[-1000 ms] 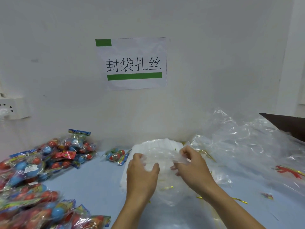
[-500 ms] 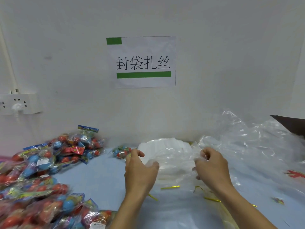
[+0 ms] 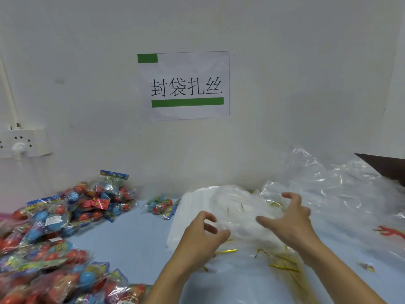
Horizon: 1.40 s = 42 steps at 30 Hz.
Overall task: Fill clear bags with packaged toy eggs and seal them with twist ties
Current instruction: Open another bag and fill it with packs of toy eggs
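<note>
A white power strip (image 3: 23, 143), hard and boxy, is fixed to the wall far left of the stack of clear bags (image 3: 221, 212). Below it, left of the stack, packaged toy eggs (image 3: 54, 218) lie heaped on the pale blue counter (image 3: 135, 244): smooth red and blue ovals in crinkly glossy wrappers with printed card headers. One single egg packet (image 3: 161, 206) lies apart, just beside the stack's left edge. Above the stack a flat paper sign (image 3: 184, 85) with green bars and black characters is stuck on the matte wall.

The stack itself is a soft, milky, rounded pile of thin film in the middle of the counter. The left hand (image 3: 202, 238) hovers at its near left side, fingers loosely curled and spread; whether it touches the film I cannot tell. The right hand (image 3: 289, 222) is over the stack's right part, fingers spread and bent like a claw, gripping nothing visible. Thin gold twist ties (image 3: 226, 251), shiny and wiry, are scattered just in front of the stack. Right of the stack rises a crumpled, glinting sheet of loose clear plastic (image 3: 341, 189).
</note>
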Each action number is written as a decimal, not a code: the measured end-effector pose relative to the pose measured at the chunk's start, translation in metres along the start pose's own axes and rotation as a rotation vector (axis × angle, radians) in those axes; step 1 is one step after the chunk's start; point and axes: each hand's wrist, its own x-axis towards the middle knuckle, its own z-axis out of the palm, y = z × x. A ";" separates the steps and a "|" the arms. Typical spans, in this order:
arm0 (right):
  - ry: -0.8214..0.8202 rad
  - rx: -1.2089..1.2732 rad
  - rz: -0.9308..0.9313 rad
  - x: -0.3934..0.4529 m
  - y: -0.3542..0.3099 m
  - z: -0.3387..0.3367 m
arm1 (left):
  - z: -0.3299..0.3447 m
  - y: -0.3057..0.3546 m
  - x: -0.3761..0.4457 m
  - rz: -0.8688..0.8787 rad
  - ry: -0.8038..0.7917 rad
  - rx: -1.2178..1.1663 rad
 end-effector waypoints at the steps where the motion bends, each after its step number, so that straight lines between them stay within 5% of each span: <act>1: -0.028 0.003 -0.089 -0.004 -0.002 0.004 | 0.001 -0.001 0.001 -0.008 0.002 -0.048; 5: -0.156 -0.018 -0.419 -0.012 -0.005 0.017 | 0.004 -0.001 0.003 0.009 0.055 -0.144; 9: 0.066 -0.027 -0.490 -0.005 -0.004 0.019 | 0.001 0.001 0.004 0.015 0.115 -0.124; 11: 0.196 0.039 -0.373 0.002 -0.003 0.011 | -0.006 0.001 0.005 0.007 0.185 0.014; 14: 0.182 -0.044 -0.163 0.004 -0.001 0.001 | -0.023 -0.001 0.005 -0.006 0.410 0.378; 16: 0.254 -0.156 -0.224 0.001 -0.001 0.004 | -0.035 -0.002 0.000 -0.115 0.504 0.741; 18: 0.354 -0.125 -0.388 -0.006 -0.006 0.009 | -0.051 -0.001 -0.005 -0.344 0.451 0.966; 21: 0.383 -0.052 -0.540 -0.014 -0.013 0.015 | -0.071 -0.009 -0.003 -0.604 0.216 0.997; 24: 0.346 -0.034 -0.587 -0.016 -0.011 0.020 | -0.073 -0.016 -0.004 -0.565 0.066 1.015; 31: 0.243 -0.005 -0.569 -0.013 -0.007 0.023 | -0.046 -0.015 0.001 -0.326 0.056 0.771; 34: 0.236 0.001 -0.549 -0.012 -0.007 0.023 | -0.052 -0.012 -0.001 -0.423 0.155 0.964; 37: 0.230 0.012 -0.537 -0.013 -0.007 0.022 | -0.064 -0.015 -0.001 -0.565 0.036 1.067; 42: 0.199 0.024 -0.527 -0.016 -0.006 0.024 | -0.053 -0.020 -0.002 -0.517 -0.047 1.015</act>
